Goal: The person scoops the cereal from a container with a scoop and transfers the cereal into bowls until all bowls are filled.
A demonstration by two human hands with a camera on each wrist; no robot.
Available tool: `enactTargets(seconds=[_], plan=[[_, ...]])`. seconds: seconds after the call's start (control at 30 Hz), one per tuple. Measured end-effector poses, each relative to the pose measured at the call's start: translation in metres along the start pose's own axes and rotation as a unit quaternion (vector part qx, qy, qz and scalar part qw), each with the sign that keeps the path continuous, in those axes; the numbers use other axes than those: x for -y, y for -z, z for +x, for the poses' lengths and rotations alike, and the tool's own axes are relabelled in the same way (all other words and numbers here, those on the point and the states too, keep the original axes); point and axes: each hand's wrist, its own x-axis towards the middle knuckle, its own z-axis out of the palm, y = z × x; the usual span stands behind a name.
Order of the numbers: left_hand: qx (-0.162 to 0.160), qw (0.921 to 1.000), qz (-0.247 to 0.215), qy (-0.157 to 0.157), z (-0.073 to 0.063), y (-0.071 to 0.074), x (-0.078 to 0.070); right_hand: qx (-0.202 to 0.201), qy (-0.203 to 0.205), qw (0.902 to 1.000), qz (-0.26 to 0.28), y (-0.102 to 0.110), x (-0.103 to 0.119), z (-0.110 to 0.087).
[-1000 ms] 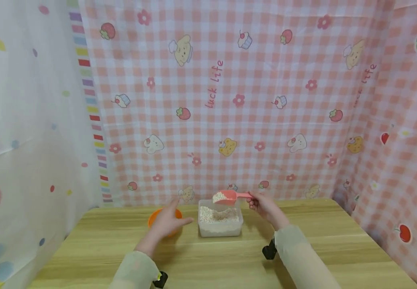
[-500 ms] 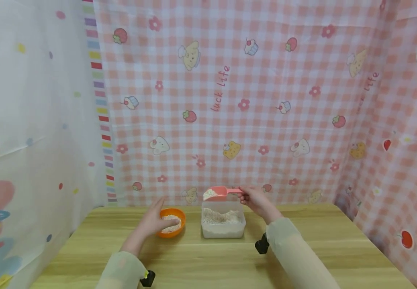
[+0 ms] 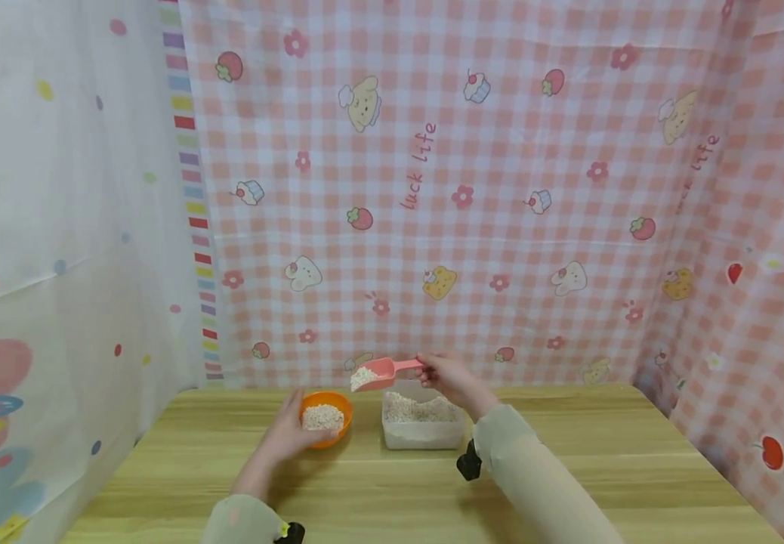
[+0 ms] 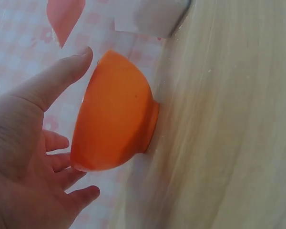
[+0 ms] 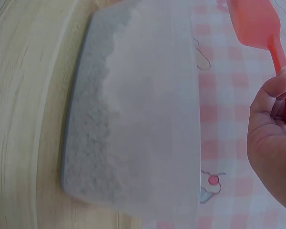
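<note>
My right hand [image 3: 453, 378] grips the handle of a coral-pink scoop [image 3: 380, 370], heaped with pale flakes that look like oats. The scoop is in the air between the clear plastic box and the orange bowl [image 3: 327, 440], tilted with its mouth to the left. In the right wrist view, thumb and fingers curl round the scoop's handle [image 5: 278, 55]. My left hand [image 3: 288, 431] spreads around the bowl's left side, thumb in front and fingers behind. The left wrist view has the bowl [image 4: 112, 112] beside fairly straight fingers; firm contact cannot be made out. Flakes lie inside the bowl.
A translucent box [image 3: 422, 436] of flakes, hollowed in the middle, stands right of the bowl, below the right hand. Both rest on a wood-grain table [image 3: 378, 495]. A pink checked curtain [image 3: 473, 242] hangs behind, and a white spotted one [image 3: 93, 249] at the left.
My right hand has carried the loaded scoop leftward from above the box towards the bowl. The left hand has shifted left and settled around the bowl's side, uncovering the flakes inside.
</note>
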Motion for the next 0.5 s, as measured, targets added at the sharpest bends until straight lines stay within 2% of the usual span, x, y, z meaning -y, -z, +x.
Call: enactTargets(seconds=[0.2,0.5], plan=[[-0.007,0.9997,-0.014,0.018,-0.001,-0.005,0.005,0.005,-0.001,1.0,-0.007,-0.01,-0.003,0.004],[-0.01,0.9994,-0.026,0.02,0.002,-0.008,0.011,0.019,0.004,0.9995,-0.025,-0.016,-0.007,0.01]])
